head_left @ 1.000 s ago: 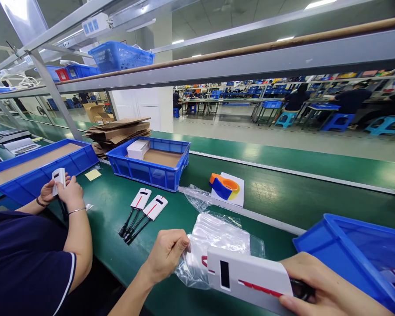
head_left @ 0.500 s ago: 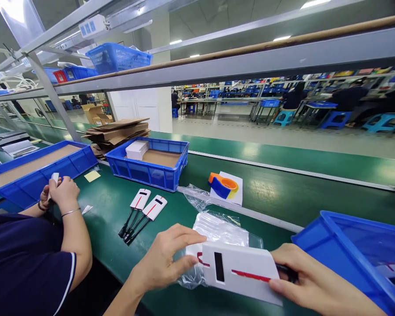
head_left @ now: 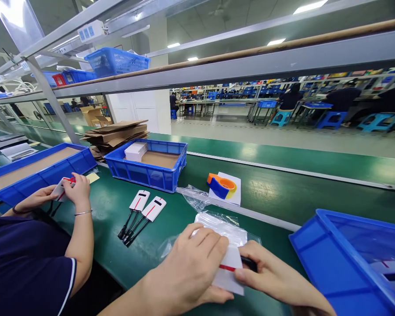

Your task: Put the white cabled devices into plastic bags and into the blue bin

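A flat white device (head_left: 232,280) with a red stripe is held low in front of me, above the bench. My left hand (head_left: 192,261) wraps over its left part, fingers on top and thumb beneath, and covers its dark window. At the other end my right hand (head_left: 266,272) pinches the device by its edge, next to a black cable (head_left: 249,264) that comes out there. Clear plastic bags (head_left: 222,226) lie in a pile just behind and below the device. To the left, two similar white devices (head_left: 148,206) rest on the green bench with their black cables towards me.
A blue bin (head_left: 345,254) stands at right, with white devices inside. A tape dispenser (head_left: 222,186) sits on white paper. Behind are another blue bin (head_left: 148,177) and stacked cardboard (head_left: 118,134). At left, a co-worker's hands (head_left: 74,188) hold a similar device.
My left hand has closed over the device's left end. My right hand has moved left with the device. The co-worker's hands have shifted, showing a device with a red stripe.
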A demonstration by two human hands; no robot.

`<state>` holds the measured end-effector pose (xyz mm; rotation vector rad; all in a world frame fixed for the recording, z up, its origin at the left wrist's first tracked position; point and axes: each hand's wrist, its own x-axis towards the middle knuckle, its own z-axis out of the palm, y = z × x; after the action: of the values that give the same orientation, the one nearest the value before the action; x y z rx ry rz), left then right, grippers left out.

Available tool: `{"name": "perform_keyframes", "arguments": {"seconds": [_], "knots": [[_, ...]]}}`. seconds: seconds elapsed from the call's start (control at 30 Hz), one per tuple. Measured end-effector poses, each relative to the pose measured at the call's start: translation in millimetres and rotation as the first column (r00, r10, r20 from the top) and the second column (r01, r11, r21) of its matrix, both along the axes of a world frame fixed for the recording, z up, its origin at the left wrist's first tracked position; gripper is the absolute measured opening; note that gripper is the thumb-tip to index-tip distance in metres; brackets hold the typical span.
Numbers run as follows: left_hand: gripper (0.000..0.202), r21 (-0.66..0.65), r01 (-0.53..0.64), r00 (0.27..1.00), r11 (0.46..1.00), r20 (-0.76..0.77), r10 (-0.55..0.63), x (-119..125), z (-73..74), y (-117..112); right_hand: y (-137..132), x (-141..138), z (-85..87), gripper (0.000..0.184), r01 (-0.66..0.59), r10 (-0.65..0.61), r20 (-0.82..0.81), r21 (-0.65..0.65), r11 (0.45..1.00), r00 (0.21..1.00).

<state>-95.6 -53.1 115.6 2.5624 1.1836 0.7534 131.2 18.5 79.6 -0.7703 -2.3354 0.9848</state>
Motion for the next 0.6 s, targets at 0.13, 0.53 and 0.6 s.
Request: {"name": "perform_keyframes", "arguments": {"seconds": [0.13, 0.53, 0.6], "knots": [[0.081, -0.078, -0.258, 0.801, 0.963, 0.541, 0.259, 6.1, -22.5, 4.7, -5.5, -17.9, -5.2, 0.051, 0.145, -0.168, 0.044, 0.321, 0.936, 0.985], [0.042, -0.456, 0.402, -0.499, 0.794, 0.618, 0.607, 4.1, -20.5, 46.1, -37.6, -53.0, -41.1, 0.044, 0.19, -0.447, 0.055, 0.854, 0.485, 0.893], [0.051, -0.321, 0.437, -0.507, 0.84, 0.683, 0.525, -1.3, -17.9, 43.4, -45.1, -48.6, -43.0, 0.041, 0.195, -0.428, 0.051, 0.836, 0.512, 0.902]]}}
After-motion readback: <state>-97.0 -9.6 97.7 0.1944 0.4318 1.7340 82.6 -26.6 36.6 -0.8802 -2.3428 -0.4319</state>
